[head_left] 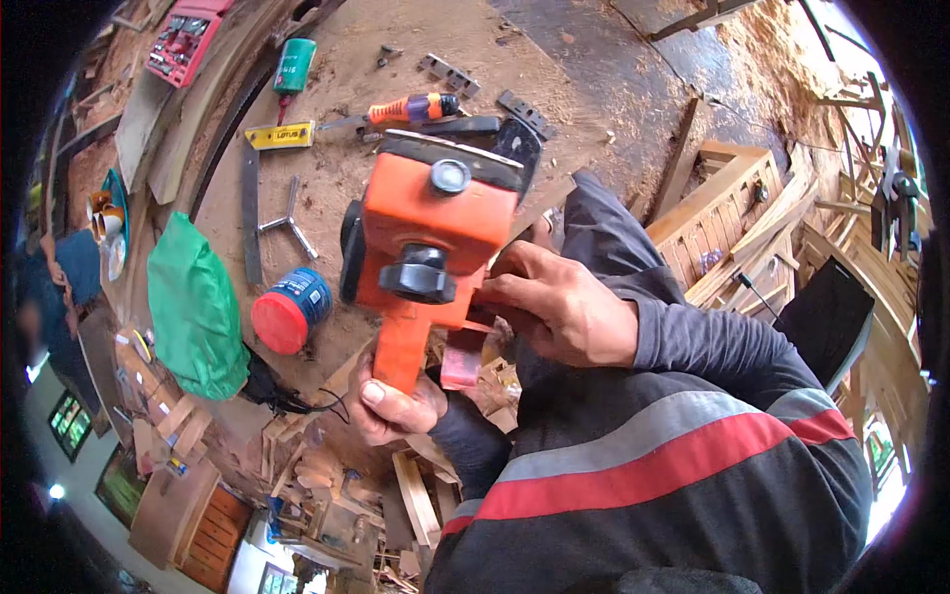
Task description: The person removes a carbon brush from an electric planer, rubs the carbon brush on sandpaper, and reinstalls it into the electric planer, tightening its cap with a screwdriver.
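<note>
Table [336, 89]: wooden surface, strewn with sawdust and shavings. Power tool [435, 208]: orange body with black knob, held above the table. Its handle is gripped by the left hand [396, 408], fingers wrapped around it, thumb visible on the handle. Right hand [566, 309]: at the tool's side, fingers curled in against it; whether they pinch a part cannot be told, fingertips being partly hidden. Green bag [198, 312]: on the left side of the view, near the jar. Square [251, 208]: yellow head marked LOTUS, dark blade pointing down the view. Jar [292, 309]: blue, red lid, just beside the end of the blade. Screwdriver [411, 108]: orange and purple handle, beyond the tool. Green bottle [295, 67]: near the yellow head. Three-way wrench [290, 220]: between square and tool. Hinges [449, 75]: two, near the screwdriver.
</note>
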{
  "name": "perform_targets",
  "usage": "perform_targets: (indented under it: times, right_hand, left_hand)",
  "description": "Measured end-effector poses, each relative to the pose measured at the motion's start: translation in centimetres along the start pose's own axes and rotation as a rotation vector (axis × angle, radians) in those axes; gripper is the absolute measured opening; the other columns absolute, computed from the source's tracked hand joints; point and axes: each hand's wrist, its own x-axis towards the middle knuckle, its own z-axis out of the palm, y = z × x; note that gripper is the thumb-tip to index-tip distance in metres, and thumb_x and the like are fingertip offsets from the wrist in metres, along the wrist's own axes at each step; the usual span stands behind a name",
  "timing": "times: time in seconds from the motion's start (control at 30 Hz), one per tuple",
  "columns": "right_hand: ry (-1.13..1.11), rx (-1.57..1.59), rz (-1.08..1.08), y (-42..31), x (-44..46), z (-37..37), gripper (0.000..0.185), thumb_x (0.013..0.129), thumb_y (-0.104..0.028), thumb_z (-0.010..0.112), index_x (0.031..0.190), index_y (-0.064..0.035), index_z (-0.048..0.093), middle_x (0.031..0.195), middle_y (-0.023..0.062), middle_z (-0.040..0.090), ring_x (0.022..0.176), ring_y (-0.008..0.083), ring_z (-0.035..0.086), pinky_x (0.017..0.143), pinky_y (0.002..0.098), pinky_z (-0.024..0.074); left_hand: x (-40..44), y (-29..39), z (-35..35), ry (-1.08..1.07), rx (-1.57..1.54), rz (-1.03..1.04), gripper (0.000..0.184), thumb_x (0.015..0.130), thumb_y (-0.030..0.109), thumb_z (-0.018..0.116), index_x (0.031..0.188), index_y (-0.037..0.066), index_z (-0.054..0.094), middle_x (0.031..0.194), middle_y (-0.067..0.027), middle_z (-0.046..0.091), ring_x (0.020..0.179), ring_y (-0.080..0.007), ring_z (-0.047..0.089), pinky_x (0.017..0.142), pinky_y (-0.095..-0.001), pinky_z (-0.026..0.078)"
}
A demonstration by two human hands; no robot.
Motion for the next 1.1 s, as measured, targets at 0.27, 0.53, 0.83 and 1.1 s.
perform_targets:
  times: [0.27,0.53,0.83,1.1]
  right_hand:
    - [0.044,0.162,0.137,1.8,-0.5,0.4,0.011,0.094,-0.009,0.064,0.101,0.0000,0.061,0.096,0.0183,0.059,0.091,0.0360,0.061,0.080,0.0423,0.0498]
    - [0.092,0.191,0.077,2.7,-1.7,-0.1,0.027,0.095,-0.015,0.069,0.118,-0.0025,0.063,0.103,0.0160,0.061,0.093,0.0350,0.066,0.079,0.0419,0.0542]
    - [0.089,0.213,0.046,5.0,-2.3,-0.5,0.025,0.093,-0.010,0.068,0.115,-0.0010,0.060,0.099,0.0177,0.054,0.089,0.0380,0.062,0.073,0.0436,0.0524]
    - [0.056,0.281,0.054,7.4,-3.5,-1.2,0.033,0.083,-0.006,0.071,0.113,0.0004,0.059,0.100,0.0182,0.051,0.093,0.0398,0.060,0.077,0.0458,0.0528]
  left_hand:
    - [0.1,-0.9,0.5,0.139,-0.017,0.012,0.037,0.093,0.024,0.055,0.078,-0.008,0.068,0.066,-0.0149,0.066,0.057,-0.0220,0.060,0.053,-0.0334,0.045]
    - [0.6,0.7,2.1,0.065,-0.159,-0.027,0.036,0.093,0.023,0.055,0.080,-0.008,0.069,0.066,-0.0151,0.066,0.054,-0.0219,0.060,0.048,-0.0334,0.045]
    - [0.0,2.0,2.8,-0.017,-0.093,0.151,0.034,0.094,0.020,0.057,0.081,-0.009,0.069,0.071,-0.0183,0.068,0.058,-0.0244,0.063,0.054,-0.0366,0.049]
    - [-0.1,3.2,3.9,-0.110,-0.042,0.175,0.033,0.094,0.018,0.058,0.082,-0.010,0.070,0.073,-0.0200,0.069,0.062,-0.0260,0.064,0.058,-0.0366,0.050]
